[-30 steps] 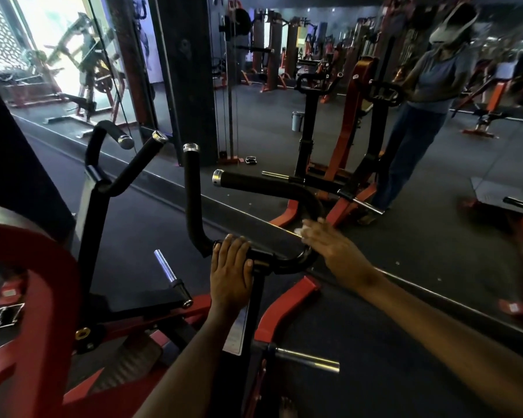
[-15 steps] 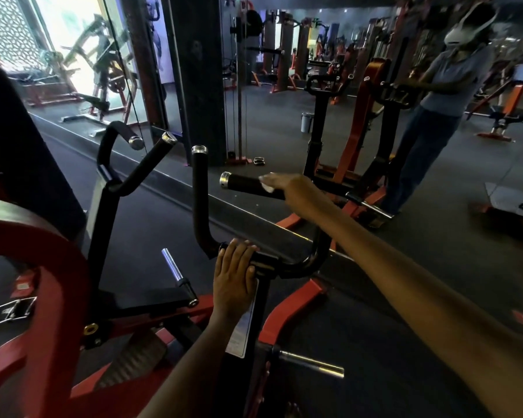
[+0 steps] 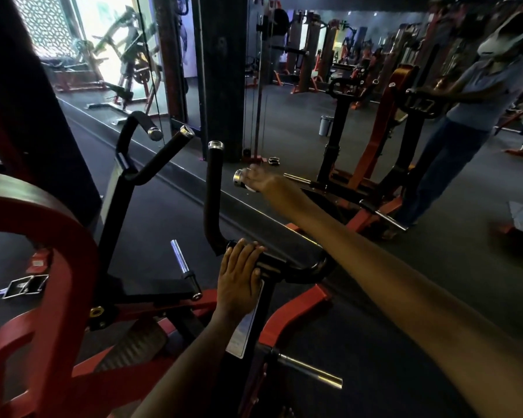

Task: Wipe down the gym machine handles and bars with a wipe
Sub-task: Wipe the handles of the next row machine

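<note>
a: where is the right hand at this moment?

b: it is at the far tip of the black foam-covered horizontal handle, right by the handle's shiny metal end cap. the small white wipe shows just under the hand, pressed to the grip. the fingers are blurred, so whether they curl fully round the grip cannot be told.

a: and the left hand?

b: it rests on the black curved base bar where the handles join, fingers laid over the top and thumb on the near side, steadying it.

a: which way does the handle run?

b: its long axis runs from the cap back toward the person's right, under the right forearm, down to the curve. the black upright handle stands just left of the cap, near the right hand, and looks like the nearest grip to wipe next.
</note>
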Demonstrator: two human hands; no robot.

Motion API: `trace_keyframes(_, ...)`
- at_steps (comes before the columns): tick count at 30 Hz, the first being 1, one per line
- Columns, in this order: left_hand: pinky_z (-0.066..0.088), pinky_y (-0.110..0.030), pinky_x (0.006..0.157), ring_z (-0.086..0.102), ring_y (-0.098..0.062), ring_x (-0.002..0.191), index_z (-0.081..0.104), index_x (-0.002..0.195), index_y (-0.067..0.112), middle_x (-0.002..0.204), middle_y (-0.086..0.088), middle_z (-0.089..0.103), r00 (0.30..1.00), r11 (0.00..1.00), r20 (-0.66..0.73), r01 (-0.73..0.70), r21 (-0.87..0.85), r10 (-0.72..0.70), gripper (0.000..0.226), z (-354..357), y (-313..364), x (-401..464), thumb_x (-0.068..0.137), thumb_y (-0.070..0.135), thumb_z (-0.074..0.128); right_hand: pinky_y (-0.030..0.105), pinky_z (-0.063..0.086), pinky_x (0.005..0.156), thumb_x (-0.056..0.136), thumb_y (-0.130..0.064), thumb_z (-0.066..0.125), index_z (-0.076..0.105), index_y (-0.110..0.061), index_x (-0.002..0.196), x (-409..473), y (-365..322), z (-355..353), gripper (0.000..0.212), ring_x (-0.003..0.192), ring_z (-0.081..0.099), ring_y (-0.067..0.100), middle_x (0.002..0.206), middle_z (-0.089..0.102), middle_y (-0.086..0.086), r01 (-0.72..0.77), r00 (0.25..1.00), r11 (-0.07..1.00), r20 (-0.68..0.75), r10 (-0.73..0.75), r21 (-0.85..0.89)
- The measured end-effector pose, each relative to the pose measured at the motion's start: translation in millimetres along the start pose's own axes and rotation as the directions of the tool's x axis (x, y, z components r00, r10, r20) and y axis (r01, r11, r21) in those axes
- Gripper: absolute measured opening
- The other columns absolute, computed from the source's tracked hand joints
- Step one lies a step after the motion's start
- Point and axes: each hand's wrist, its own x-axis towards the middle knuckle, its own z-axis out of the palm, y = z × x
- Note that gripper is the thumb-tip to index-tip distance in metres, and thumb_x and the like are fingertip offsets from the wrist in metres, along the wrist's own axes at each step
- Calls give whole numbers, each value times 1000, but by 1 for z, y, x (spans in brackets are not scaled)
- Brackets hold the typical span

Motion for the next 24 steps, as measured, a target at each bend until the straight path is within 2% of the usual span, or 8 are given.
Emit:
trace_keyframes(3,21,-45,117,34,-27,140,46,136,15,139,-10,54,1000,1000,-8,-6,-4,6,47,-1,0,0,104,36,19,38,36,103,76,16,58,58,2,121,-39,21,2,48,128,45,32,137,48,18,195,976,958,-50,-210,-211)
trace_keyframes(5,21,-44,118,34,-26,140,46,136,16,139,-9,54,1000,1000,-14,-12,-7,11,47,-1,1,0,104,36,18,39,35,103,70,10,64,67,2,106,-77,38,-1,37,127,46,30,131,55,15,233,966,930,-46,-256,-283)
trace_keyframes(9,19,-41,119,31,-21,142,46,135,18,140,-3,49,1000,1000,-23,3,-11,-3,46,-1,2,0,103,36,19,48,43,102,77,14,48,64,4,111,-124,57,-14,39,128,46,28,129,57,13,86,991,996,-98,-88,-21)
trace_keyframes(11,20,-43,118,30,-19,143,47,135,18,140,-4,51,1000,1000,-18,5,-3,-5,46,-1,2,1,103,36,20,43,45,99,77,8,32,63,1,111,-105,46,-21,47,118,53,30,123,60,16,-16,966,999,-256,28,49)
trace_keyframes(13,20,-43,118,30,-20,143,46,136,18,139,-5,52,1000,1000,-2,11,2,-11,46,-1,1,-1,103,36,20,33,39,102,79,15,34,56,-3,124,-62,34,-17,54,118,51,26,126,56,18,-98,949,983,-283,139,154)
trace_keyframes(16,18,-42,119,30,-22,143,45,137,18,140,-7,52,1000,1000,5,26,10,-26,46,-3,3,0,103,35,19,36,47,96,87,9,44,42,-15,139,7,23,-15,57,110,55,24,127,55,15,-282,960,883,107,261,375)
trace_keyframes(18,16,-40,120,31,-22,142,45,137,17,140,-7,52,999,999,8,33,19,-33,46,-3,4,1,103,35,19,35,45,94,94,-6,44,53,-10,130,27,30,-19,37,104,56,25,123,58,14,-449,883,799,334,329,400)
trace_keyframes(24,16,-41,120,32,-24,142,47,136,16,140,-9,53,999,999,-2,45,9,-45,48,0,1,-2,103,37,18,16,49,69,96,-4,37,52,-6,128,-1,57,-36,35,88,55,15,115,56,11,-647,762,388,574,300,656)
